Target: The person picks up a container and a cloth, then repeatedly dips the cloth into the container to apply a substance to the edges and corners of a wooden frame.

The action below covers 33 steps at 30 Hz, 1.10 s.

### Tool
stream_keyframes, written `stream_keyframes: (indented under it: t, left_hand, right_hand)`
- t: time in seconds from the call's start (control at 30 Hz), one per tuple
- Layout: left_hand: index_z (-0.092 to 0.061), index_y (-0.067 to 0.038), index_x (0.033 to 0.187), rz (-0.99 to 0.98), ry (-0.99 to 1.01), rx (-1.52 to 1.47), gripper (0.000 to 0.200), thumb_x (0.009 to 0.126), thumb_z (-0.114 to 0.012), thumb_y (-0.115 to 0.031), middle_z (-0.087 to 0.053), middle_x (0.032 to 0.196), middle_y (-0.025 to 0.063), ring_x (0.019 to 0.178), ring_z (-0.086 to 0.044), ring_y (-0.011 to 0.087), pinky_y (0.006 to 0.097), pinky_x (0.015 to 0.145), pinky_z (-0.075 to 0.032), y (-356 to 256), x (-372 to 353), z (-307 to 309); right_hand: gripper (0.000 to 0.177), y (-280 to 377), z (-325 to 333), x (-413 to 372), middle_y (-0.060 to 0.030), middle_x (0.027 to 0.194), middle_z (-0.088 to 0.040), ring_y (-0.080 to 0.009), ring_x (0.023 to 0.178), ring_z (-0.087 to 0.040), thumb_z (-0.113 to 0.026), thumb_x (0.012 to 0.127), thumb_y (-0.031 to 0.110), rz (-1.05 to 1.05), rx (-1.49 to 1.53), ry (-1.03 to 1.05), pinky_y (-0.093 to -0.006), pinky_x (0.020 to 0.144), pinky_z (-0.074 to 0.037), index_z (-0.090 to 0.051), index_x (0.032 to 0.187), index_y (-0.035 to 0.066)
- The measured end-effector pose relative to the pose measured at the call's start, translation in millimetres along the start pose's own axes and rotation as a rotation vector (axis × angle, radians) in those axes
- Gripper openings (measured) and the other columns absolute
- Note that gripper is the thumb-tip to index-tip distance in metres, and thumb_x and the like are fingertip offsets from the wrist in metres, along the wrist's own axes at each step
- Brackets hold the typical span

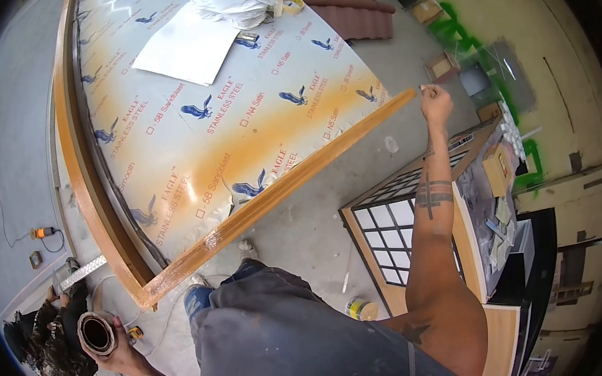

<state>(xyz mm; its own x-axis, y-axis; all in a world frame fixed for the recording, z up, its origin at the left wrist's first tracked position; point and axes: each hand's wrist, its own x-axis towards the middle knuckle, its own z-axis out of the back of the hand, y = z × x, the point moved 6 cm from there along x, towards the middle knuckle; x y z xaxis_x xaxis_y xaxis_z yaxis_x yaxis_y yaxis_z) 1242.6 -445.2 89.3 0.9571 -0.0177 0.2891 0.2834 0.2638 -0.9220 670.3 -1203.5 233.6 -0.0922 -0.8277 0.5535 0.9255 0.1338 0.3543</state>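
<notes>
My left hand (119, 352) is wrapped round an open can (98, 334) with a stained rim and a dark inside. Stretched far out to the right, my right hand (437, 104) is closed just off the end of a brown wood-coloured edge strip (299, 172). Something small and dark shows at its fingertips, too small to name. The strip runs along the near side of a large panel (236, 132) covered in printed "Eagle Stainless Steel" film with orange-brown overspray. Wet-looking shiny patches lie on the strip near its left corner.
White paper (187, 46), a white plastic bag (234, 4) with cans and tape rolls (292, 5) lie on the panel. Another person (49, 343) crouches at lower left near a metal bar (81, 273). A gridded cabinet (393, 229) and a jar (361, 308) stand at right. Cables cross the floor.
</notes>
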Motion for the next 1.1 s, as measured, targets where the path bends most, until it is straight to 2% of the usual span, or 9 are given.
stream_keyframes:
  t: [0.13, 0.23, 0.33, 0.53, 0.63, 0.73, 0.83, 0.93, 1.1]
  left_hand:
    - [-0.061, 0.004, 0.147, 0.006, 0.007, -0.015, 0.069, 0.086, -0.093, 0.003, -0.071, 0.144, 0.014, 0.127, -0.067, 0.0217, 0.0387, 0.115, -0.054, -6.0, 1.2, -1.7]
    - [-0.061, 0.003, 0.148, -0.01, 0.023, 0.055, 0.069, 0.086, -0.093, 0.004, -0.071, 0.143, 0.0135, 0.127, -0.067, 0.0214, 0.0386, 0.115, -0.054, -14.5, 4.2, -4.2]
    - [-0.059, 0.002, 0.151, -0.031, 0.03, 0.011, 0.077, 0.082, -0.095, 0.004, -0.071, 0.143, 0.0132, 0.125, -0.068, 0.0222, 0.0383, 0.115, -0.054, -1.5, 7.8, 1.0]
    - [-0.06, 0.003, 0.149, -0.025, 0.043, 0.085, 0.075, 0.083, -0.095, 0.002, -0.071, 0.144, 0.0138, 0.127, -0.067, 0.0222, 0.0388, 0.115, -0.054, -7.7, 9.2, 3.2]
    - [-0.062, 0.003, 0.148, -0.004, 0.039, 0.066, 0.07, 0.085, -0.092, 0.006, -0.071, 0.143, 0.0128, 0.126, -0.068, 0.0214, 0.0378, 0.115, -0.055, -6.0, 9.7, 4.3]
    - [-0.061, 0.003, 0.148, 0.027, 0.027, -0.008, 0.07, 0.085, -0.091, 0.007, -0.07, 0.143, 0.0128, 0.126, -0.068, 0.0218, 0.0383, 0.115, -0.055, -1.8, 11.0, 5.3]
    - [-0.059, 0.001, 0.151, -0.004, 0.049, 0.024, 0.075, 0.084, -0.094, 0.003, -0.07, 0.145, 0.0134, 0.128, -0.067, 0.0218, 0.0381, 0.115, -0.055, 3.1, 15.8, 7.7]
    - [-0.059, 0.001, 0.15, -0.037, 0.068, 0.032, 0.075, 0.084, -0.094, 0.004, -0.07, 0.144, 0.0128, 0.127, -0.067, 0.0217, 0.0382, 0.114, -0.055, -9.9, 15.6, 1.6]
    - [-0.06, 0.001, 0.15, -0.134, 0.096, 0.053, 0.077, 0.082, -0.094, 0.006, -0.072, 0.142, 0.0125, 0.125, -0.068, 0.0216, 0.0381, 0.114, -0.055, -24.6, 15.0, -7.2]
  right_hand:
    - [0.027, -4.1, -9.5, 1.8, -0.0232, 0.109, -0.081, -0.0428, 0.103, -0.078, -0.081, 0.097, 0.026, 0.106, -0.007, 0.032, -0.0483, 0.093, -0.059, -0.084, 0.113, 0.004]
    - [0.028, -16.3, -25.0, 3.4, -0.0198, 0.107, -0.082, -0.0386, 0.103, -0.079, -0.08, 0.098, 0.029, 0.065, -0.038, 0.053, -0.0451, 0.094, -0.06, -0.084, 0.113, 0.005]
    - [0.029, -14.3, -23.3, -2.4, -0.0204, 0.109, -0.082, -0.0389, 0.104, -0.079, -0.079, 0.098, 0.028, 0.073, -0.023, 0.048, -0.0453, 0.095, -0.059, -0.083, 0.112, 0.003]
    - [0.028, 14.4, -9.2, -47.3, -0.0207, 0.11, -0.081, -0.0399, 0.104, -0.078, -0.078, 0.099, 0.025, 0.092, 0.12, 0.08, -0.0435, 0.094, -0.058, -0.083, 0.112, 0.001]
    - [0.027, 56.2, 13.4, -89.6, -0.0187, 0.104, -0.082, -0.0332, 0.096, -0.08, -0.078, 0.1, 0.024, 0.159, 0.173, 0.081, -0.0398, 0.091, -0.058, -0.083, 0.112, 0.0]
    - [0.026, 50.9, 10.9, -102.1, -0.022, 0.108, -0.081, -0.0339, 0.103, -0.079, -0.078, 0.099, 0.021, 0.056, 0.315, 0.253, -0.0402, 0.094, -0.058, -0.083, 0.11, -0.002]
    - [0.028, 39.6, 19.6, -80.9, -0.0205, 0.103, -0.083, -0.0318, 0.1, -0.08, -0.08, 0.098, 0.024, 0.017, 0.311, 0.12, -0.0401, 0.093, -0.059, -0.083, 0.11, -0.001]
    - [0.03, 15.1, 15.0, -45.4, -0.0205, 0.099, -0.083, -0.034, 0.097, -0.082, -0.081, 0.097, 0.026, -0.047, 0.244, 0.038, -0.0419, 0.09, -0.06, -0.084, 0.11, -0.001]
    - [0.028, 10.6, -3.9, -12.1, -0.0229, 0.098, -0.083, -0.0369, 0.097, -0.082, -0.079, 0.098, 0.027, 0.014, 0.047, 0.057, -0.0439, 0.088, -0.061, -0.085, 0.109, 0.002]
